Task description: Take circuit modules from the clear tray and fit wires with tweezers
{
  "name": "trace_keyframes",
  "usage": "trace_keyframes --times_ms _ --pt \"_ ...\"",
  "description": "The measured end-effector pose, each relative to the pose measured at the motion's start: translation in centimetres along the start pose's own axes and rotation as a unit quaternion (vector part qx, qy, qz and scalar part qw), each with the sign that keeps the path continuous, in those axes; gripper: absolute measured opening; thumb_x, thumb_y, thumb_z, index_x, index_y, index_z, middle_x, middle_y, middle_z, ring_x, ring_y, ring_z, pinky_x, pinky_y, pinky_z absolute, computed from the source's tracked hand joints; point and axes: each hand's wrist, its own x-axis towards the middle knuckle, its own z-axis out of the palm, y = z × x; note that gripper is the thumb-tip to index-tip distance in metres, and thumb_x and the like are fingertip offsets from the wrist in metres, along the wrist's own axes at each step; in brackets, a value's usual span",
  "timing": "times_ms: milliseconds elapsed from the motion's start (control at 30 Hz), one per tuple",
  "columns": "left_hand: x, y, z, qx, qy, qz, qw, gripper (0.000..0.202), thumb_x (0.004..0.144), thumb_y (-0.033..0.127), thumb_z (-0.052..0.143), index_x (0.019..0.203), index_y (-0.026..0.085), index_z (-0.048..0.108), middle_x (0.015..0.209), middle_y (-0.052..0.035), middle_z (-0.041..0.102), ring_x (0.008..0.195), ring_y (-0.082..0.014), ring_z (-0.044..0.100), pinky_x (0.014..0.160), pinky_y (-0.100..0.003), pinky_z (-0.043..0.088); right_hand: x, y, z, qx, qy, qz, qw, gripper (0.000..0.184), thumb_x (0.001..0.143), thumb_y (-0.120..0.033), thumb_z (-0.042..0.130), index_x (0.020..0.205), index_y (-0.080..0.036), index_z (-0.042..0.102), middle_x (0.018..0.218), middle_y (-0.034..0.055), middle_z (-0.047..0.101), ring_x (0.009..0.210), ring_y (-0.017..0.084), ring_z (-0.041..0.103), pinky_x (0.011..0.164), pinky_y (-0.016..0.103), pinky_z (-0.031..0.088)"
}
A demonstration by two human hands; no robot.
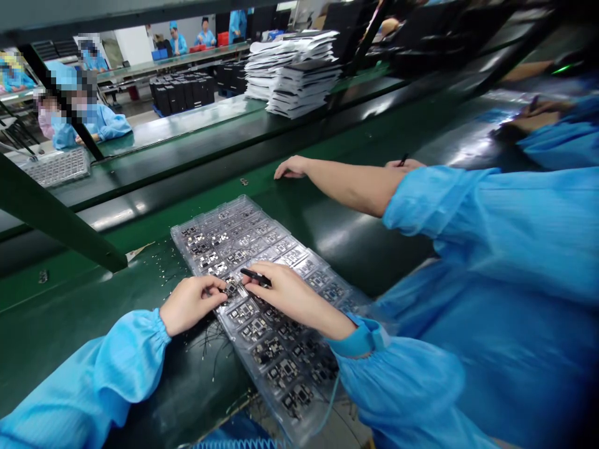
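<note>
A clear plastic tray (294, 399) lies slantwise on the green bench, its compartments filled with small circuit boards (283, 372). At the tray's left edge, my left hand (193, 304) pinches one small circuit board (231, 287) between thumb and fingers. My right hand (292, 293) is closed around a slim black tool (256, 277), perhaps tweezers; its tip is hard to make out. Both hands are close together over the tray, with the tool beside the pinched board. My right wrist wears a blue band (358, 340).
A co-worker's bare forearm (353, 184) reaches in from the right, beyond the tray. Thin wire bits (208, 346) lie left of the tray. A green post (60, 215) slants at left. White stacks (299, 75) stand on the far ledge. One loose small part (244, 181) sits behind the tray.
</note>
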Motion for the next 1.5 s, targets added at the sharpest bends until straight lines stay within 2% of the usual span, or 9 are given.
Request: trace_keyframes --times_ms 133,300,500,600,800,900,1100,1300,1500 --pt "-0.2 0.5 0.2 0.078 0.024 0.012 0.997 0.024 0.084 0.033 0.055 0.103 0.023 0.065 0.076 0.0028 0.067 0.065 -0.0125 0.060 0.060 -0.021 0.043 -0.1 0.0 0.0 -0.038 0.012 0.005 0.999 0.013 0.085 -0.014 0.052 0.087 -0.017 0.064 0.089 0.0030 0.063 0.084 0.016 0.058 0.071 0.024 0.040" --pt "-0.9 1.2 0.6 0.239 0.045 0.069 0.967 0.023 0.091 0.033 0.048 0.103 0.027 0.067 0.096 -0.0005 0.067 0.080 -0.0168 0.064 0.068 -0.025 0.048 -0.1 0.1 0.2 -0.107 0.007 0.023 0.994 0.017 0.087 -0.013 0.050 0.094 -0.018 0.065 0.092 0.0045 0.064 0.089 0.019 0.059 0.076 0.027 0.041" --pt "-1.1 0.6 -0.2 0.297 0.083 0.061 0.949 0.026 0.093 0.035 0.045 0.110 0.027 0.063 0.101 -0.0018 0.063 0.083 -0.0167 0.065 0.066 -0.024 0.049 -0.3 0.3 0.3 -0.112 0.021 0.028 0.993 0.025 0.085 -0.012 0.047 0.102 -0.018 0.064 0.100 0.0048 0.063 0.094 0.020 0.059 0.082 0.030 0.044" --pt "-0.9 0.2 -0.6 0.330 0.073 0.064 0.939 0.024 0.093 0.031 0.046 0.111 0.026 0.061 0.101 -0.0025 0.062 0.084 -0.0165 0.064 0.065 -0.024 0.049 -0.2 0.2 0.4 -0.102 0.031 0.019 0.994 0.030 0.084 -0.012 0.047 0.108 -0.020 0.063 0.104 0.0051 0.063 0.096 0.020 0.059 0.083 0.031 0.045" --pt "-0.7 0.1 -0.2 0.353 0.065 0.097 0.928 0.023 0.093 0.028 0.045 0.110 0.024 0.060 0.098 -0.0034 0.060 0.085 -0.0166 0.063 0.065 -0.024 0.050 -0.1 -0.3 0.8 -0.082 -0.026 -0.004 0.996 0.040 0.082 -0.007 0.047 0.115 -0.024 0.063 0.102 0.0038 0.062 0.097 0.018 0.058 0.087 0.032 0.045" --pt "-0.7 0.4 0.0 0.357 0.059 0.095 0.928 0.023 0.093 0.027 0.045 0.107 0.021 0.062 0.097 -0.0045 0.059 0.084 -0.0158 0.062 0.065 -0.023 0.050 -0.2 -0.3 0.8 -0.090 -0.038 -0.005 0.995 0.034 0.083 -0.007 0.046 0.107 -0.021 0.066 0.097 0.0043 0.061 0.092 0.017 0.058 0.082 0.030 0.045" --pt "-0.1 1.3 0.1 0.352 0.047 0.060 0.933 0.022 0.089 0.037 0.053 0.098 0.018 0.062 0.093 -0.0054 0.060 0.084 -0.0197 0.063 0.067 -0.027 0.050 -0.4 -0.3 0.6 -0.096 -0.048 -0.011 0.994 0.027 0.083 -0.007 0.046 0.093 -0.019 0.068 0.087 0.0035 0.061 0.085 0.016 0.058 0.076 0.028 0.045" --pt "0.2 1.5 0.4 0.373 0.056 0.062 0.924 0.021 0.088 0.036 0.054 0.093 0.017 0.060 0.091 -0.0051 0.061 0.082 -0.0204 0.063 0.065 -0.028 0.050 -0.3 0.1 1.1 -0.066 0.000 -0.003 0.998 0.023 0.086 -0.012 0.049 0.103 -0.019 0.063 0.100 0.0040 0.064 0.095 0.018 0.060 0.083 0.030 0.046" --pt "-0.6 2.4 1.2 0.417 0.061 0.062 0.905 0.021 0.092 0.030 0.046 0.093 0.014 0.060 0.093 -0.0090 0.060 0.091 -0.0242 0.059 0.068 -0.031 0.051 -0.1 0.5 1.4 -0.047 0.015 -0.014 0.999 0.026 0.086 -0.017 0.052 0.110 -0.021 0.062 0.108 0.0033 0.065 0.100 0.019 0.061 0.088 0.034 0.047"
